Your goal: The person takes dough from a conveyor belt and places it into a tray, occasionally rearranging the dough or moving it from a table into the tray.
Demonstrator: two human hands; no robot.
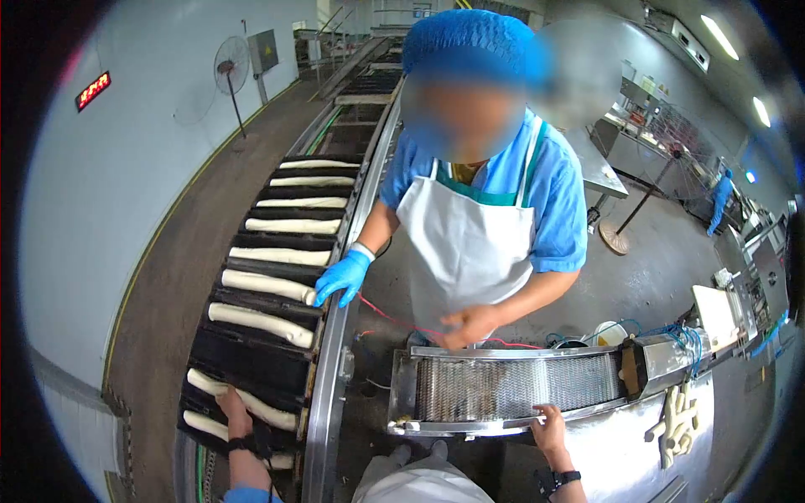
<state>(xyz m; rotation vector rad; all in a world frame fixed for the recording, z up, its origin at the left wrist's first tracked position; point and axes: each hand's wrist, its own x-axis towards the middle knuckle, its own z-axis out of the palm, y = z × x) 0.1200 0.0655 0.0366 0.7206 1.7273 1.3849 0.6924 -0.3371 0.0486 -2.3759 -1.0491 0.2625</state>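
Note:
On the dark trays of the left conveyor, my left hand [233,407] has its fingers closed round the upper part of a long pale dough strip [264,408]. Another strip [205,425] lies just below it, partly hidden by my wrist. My right hand [549,427] is held at the near edge of the metal mesh conveyor [520,386], fingers apart and holding nothing. Several more dough strips [260,325] lie crosswise in the trays further up.
Facing me, a co-worker in a white apron [465,243] touches a strip's end with a blue-gloved hand [342,278]; their bare hand hangs above the mesh. Short dough pieces [677,426] are piled on a metal table [616,461] at right. A steel rail [329,402] borders the trays.

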